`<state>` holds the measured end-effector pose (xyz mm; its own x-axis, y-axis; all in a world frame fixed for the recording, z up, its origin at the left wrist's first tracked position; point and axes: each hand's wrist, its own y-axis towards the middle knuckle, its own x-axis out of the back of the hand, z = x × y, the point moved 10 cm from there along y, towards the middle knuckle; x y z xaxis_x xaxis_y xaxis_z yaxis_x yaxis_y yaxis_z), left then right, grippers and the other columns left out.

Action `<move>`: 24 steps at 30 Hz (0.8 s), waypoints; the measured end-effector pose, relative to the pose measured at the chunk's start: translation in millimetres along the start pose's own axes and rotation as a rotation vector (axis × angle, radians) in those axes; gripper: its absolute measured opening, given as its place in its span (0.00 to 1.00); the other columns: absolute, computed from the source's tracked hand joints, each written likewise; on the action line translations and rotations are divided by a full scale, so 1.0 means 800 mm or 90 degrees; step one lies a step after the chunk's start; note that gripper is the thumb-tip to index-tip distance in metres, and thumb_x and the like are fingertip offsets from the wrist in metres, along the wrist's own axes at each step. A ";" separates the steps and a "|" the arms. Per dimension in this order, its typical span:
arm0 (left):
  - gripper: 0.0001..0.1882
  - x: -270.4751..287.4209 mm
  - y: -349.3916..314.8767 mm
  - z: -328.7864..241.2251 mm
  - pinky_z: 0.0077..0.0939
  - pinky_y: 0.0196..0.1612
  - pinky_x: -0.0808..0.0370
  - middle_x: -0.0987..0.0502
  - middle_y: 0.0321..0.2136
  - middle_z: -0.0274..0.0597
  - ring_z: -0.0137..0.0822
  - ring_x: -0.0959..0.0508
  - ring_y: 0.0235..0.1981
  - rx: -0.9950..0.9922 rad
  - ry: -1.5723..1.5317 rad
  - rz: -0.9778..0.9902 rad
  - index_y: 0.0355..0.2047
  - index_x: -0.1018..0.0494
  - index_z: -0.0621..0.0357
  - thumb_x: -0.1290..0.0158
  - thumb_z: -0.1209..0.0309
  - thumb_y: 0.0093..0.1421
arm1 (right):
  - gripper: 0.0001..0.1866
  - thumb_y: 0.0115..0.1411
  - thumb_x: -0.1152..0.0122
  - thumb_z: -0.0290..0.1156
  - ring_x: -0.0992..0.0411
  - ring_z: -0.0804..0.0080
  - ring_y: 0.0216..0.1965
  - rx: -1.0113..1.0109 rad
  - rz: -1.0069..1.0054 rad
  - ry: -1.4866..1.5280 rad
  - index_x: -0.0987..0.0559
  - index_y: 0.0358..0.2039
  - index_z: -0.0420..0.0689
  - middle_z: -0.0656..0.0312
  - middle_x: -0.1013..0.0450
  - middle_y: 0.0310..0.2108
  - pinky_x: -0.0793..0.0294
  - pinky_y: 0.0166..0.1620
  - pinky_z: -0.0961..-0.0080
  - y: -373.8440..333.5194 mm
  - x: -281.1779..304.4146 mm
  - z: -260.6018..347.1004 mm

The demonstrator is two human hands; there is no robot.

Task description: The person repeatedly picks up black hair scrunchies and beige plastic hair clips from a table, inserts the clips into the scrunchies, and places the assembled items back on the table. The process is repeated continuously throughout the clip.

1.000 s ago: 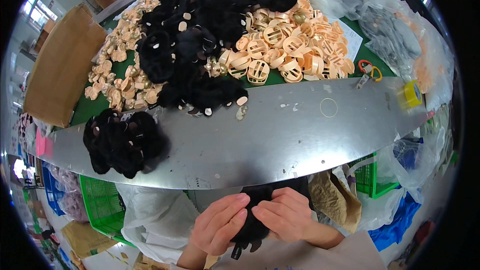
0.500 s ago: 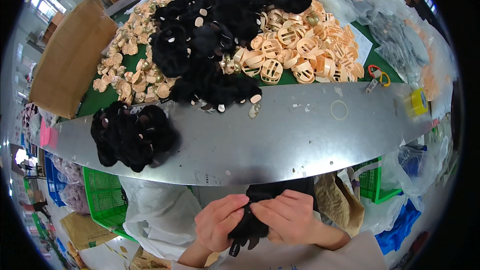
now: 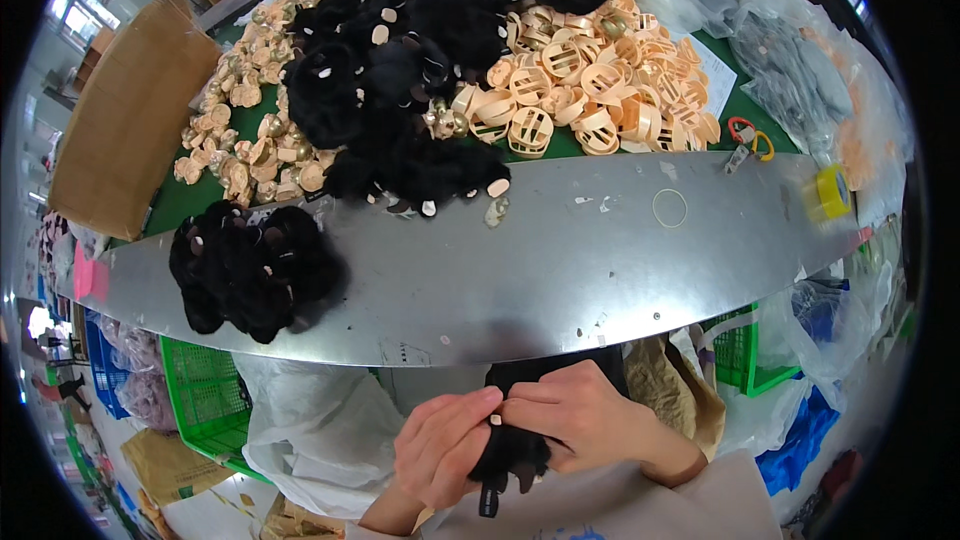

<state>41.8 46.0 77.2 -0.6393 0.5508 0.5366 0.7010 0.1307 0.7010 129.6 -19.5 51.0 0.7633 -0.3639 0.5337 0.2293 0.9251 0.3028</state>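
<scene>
Low in front of me, below the table's near edge, both hands hold a small black plush piece with a dark label hanging from its lower end. My left hand is closed round its left side, fingertips near the top. On the other side my right hand pinches the upper part, its fingertips meeting those of the left. A small pale patch shows on the plush between the hands. What lies under the fingertips is hidden. A pile of similar black plush pieces rests at the left of the metal table.
Across the table lie a larger black plush heap, slotted beige plastic shells and beige-gold parts. Scissors and yellow tape sit at the right. A cardboard sheet stands left; green crates are below.
My right hand has turned and risen slightly on the plush piece. The plush has shifted a little to the right, showing a pale patch. The whole view has tilted slightly.
</scene>
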 end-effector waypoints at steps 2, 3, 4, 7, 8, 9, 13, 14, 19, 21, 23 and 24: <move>0.11 -0.001 0.002 0.004 0.34 0.36 0.20 0.20 0.37 0.58 0.47 0.17 0.34 0.033 0.004 0.004 0.35 0.29 0.66 0.43 0.72 0.55 | 0.20 0.35 0.41 0.23 0.35 0.66 0.17 -0.005 -0.013 -0.011 0.25 0.35 0.43 0.66 0.35 0.23 0.37 0.19 0.71 -0.003 -0.002 -0.001; 0.11 -0.002 0.006 0.007 0.34 0.36 0.21 0.20 0.37 0.57 0.47 0.17 0.35 0.050 0.006 0.013 0.35 0.28 0.65 0.43 0.72 0.54 | 0.22 0.39 0.40 0.24 0.31 0.64 0.22 -0.017 0.002 -0.030 0.24 0.40 0.42 0.63 0.30 0.27 0.32 0.24 0.71 -0.008 -0.003 -0.003; 0.11 -0.002 0.009 0.012 0.35 0.37 0.21 0.19 0.37 0.57 0.47 0.17 0.35 0.067 0.008 0.022 0.35 0.28 0.65 0.42 0.72 0.54 | 0.23 0.41 0.39 0.25 0.30 0.63 0.24 -0.017 -0.062 -0.006 0.24 0.42 0.42 0.62 0.29 0.30 0.30 0.27 0.71 -0.008 0.005 0.000; 0.17 0.011 0.008 0.051 0.34 0.38 0.20 0.20 0.38 0.58 0.47 0.18 0.35 0.163 -0.037 -0.079 0.41 0.26 0.66 0.41 0.72 0.51 | 0.23 0.50 0.37 0.30 0.28 0.59 0.35 -0.019 -0.192 0.095 0.23 0.48 0.39 0.52 0.25 0.38 0.27 0.39 0.72 -0.015 0.016 0.005; 0.18 0.009 0.013 0.061 0.33 0.38 0.20 0.20 0.38 0.58 0.48 0.18 0.35 0.217 -0.076 -0.103 0.43 0.25 0.67 0.41 0.72 0.51 | 0.21 0.50 0.38 0.30 0.28 0.59 0.35 0.002 -0.208 0.106 0.22 0.46 0.39 0.52 0.25 0.39 0.27 0.39 0.71 -0.018 0.024 0.005; 0.19 0.002 0.012 0.058 0.32 0.38 0.20 0.20 0.38 0.59 0.48 0.18 0.35 0.204 -0.074 -0.072 0.44 0.25 0.67 0.41 0.72 0.51 | 0.18 0.50 0.38 0.29 0.28 0.59 0.35 0.021 -0.227 0.117 0.20 0.43 0.38 0.53 0.26 0.39 0.27 0.40 0.71 -0.021 0.033 0.003; 0.21 -0.026 0.008 0.047 0.32 0.42 0.21 0.22 0.43 0.60 0.49 0.19 0.39 0.193 -0.152 -0.011 0.47 0.25 0.65 0.41 0.75 0.50 | 0.20 0.51 0.32 0.33 0.28 0.62 0.40 -0.084 -0.290 0.182 0.22 0.44 0.39 0.53 0.29 0.44 0.28 0.43 0.71 -0.025 0.047 -0.032; 0.21 -0.029 0.010 0.042 0.33 0.43 0.22 0.23 0.45 0.60 0.49 0.19 0.41 0.205 -0.169 -0.006 0.47 0.24 0.65 0.41 0.76 0.50 | 0.24 0.51 0.30 0.34 0.28 0.62 0.42 -0.121 -0.304 0.195 0.24 0.48 0.39 0.53 0.30 0.45 0.28 0.44 0.71 -0.018 0.049 -0.037; 0.35 -0.047 0.005 0.051 0.38 0.57 0.31 0.37 0.59 0.64 0.52 0.29 0.55 0.275 -0.314 0.056 0.59 0.36 0.66 0.42 0.76 0.48 | 0.33 0.45 0.24 0.37 0.27 0.61 0.44 -0.127 -0.219 0.167 0.26 0.50 0.38 0.53 0.30 0.45 0.26 0.45 0.71 -0.013 0.038 -0.039; 0.35 -0.049 0.001 0.055 0.39 0.58 0.33 0.36 0.58 0.62 0.51 0.30 0.57 0.398 -0.542 0.012 0.59 0.36 0.68 0.42 0.76 0.49 | 0.32 0.44 0.23 0.37 0.27 0.62 0.42 -0.127 -0.238 0.089 0.25 0.49 0.38 0.53 0.30 0.45 0.25 0.43 0.72 -0.020 0.040 -0.040; 0.34 -0.051 -0.005 0.061 0.34 0.58 0.34 0.34 0.55 0.55 0.45 0.30 0.55 0.457 -0.590 0.019 0.58 0.35 0.69 0.38 0.75 0.50 | 0.28 0.46 0.24 0.37 0.26 0.61 0.38 -0.113 -0.247 0.023 0.24 0.45 0.36 0.53 0.29 0.42 0.23 0.39 0.73 -0.019 0.042 -0.037; 0.34 -0.052 -0.009 0.065 0.33 0.58 0.34 0.33 0.54 0.53 0.43 0.29 0.54 0.476 -0.561 0.031 0.58 0.35 0.69 0.37 0.75 0.50 | 0.27 0.47 0.25 0.36 0.26 0.61 0.37 -0.116 -0.230 0.024 0.24 0.44 0.35 0.53 0.29 0.41 0.23 0.38 0.72 -0.020 0.038 -0.039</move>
<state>80.0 64.9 25.4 -0.3697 0.9144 -0.1648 0.9193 0.3857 0.0779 167.9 -42.3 37.6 0.6349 -0.6675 0.3889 0.5869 0.7441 0.3190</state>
